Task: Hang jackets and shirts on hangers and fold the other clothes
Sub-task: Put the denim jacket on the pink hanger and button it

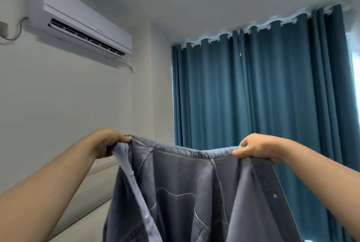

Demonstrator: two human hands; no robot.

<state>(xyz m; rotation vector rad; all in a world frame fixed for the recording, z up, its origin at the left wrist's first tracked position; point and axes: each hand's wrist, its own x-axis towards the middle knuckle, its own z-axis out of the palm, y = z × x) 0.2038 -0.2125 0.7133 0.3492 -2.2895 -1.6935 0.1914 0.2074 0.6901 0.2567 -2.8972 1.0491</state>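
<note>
Both hands are raised in front of the person, each gripping the top edge of one denim garment and stretching it wide between them. The left hand (106,141) has its fingers curled round a bunched corner of the cloth, with a lighter strip, perhaps a placket or front edge, trailing down from it. The right hand (255,147) pinches the opposite corner between thumb and fingers. The denim garment (187,193) hangs free in mid-air below them, carried by nothing else; its lower part runs out of view.

Seams, what looks like a chest pocket and a snap near the right edge suggest a denim shirt or jacket held by the shoulders, though I cannot be sure. If so, the step in hand looks like opening it out and identifying it, and it belongs on a hanger, not in a fold. The next move would call for freeing one hand to fetch a hanger while the other keeps the collar side up. No hanger shows here.

Behind the cloth stands a teal curtain (263,89), drawn across a window at the right. An air conditioner (85,27) sits high on the white wall at left. Nothing stands between the hands and the garment.
</note>
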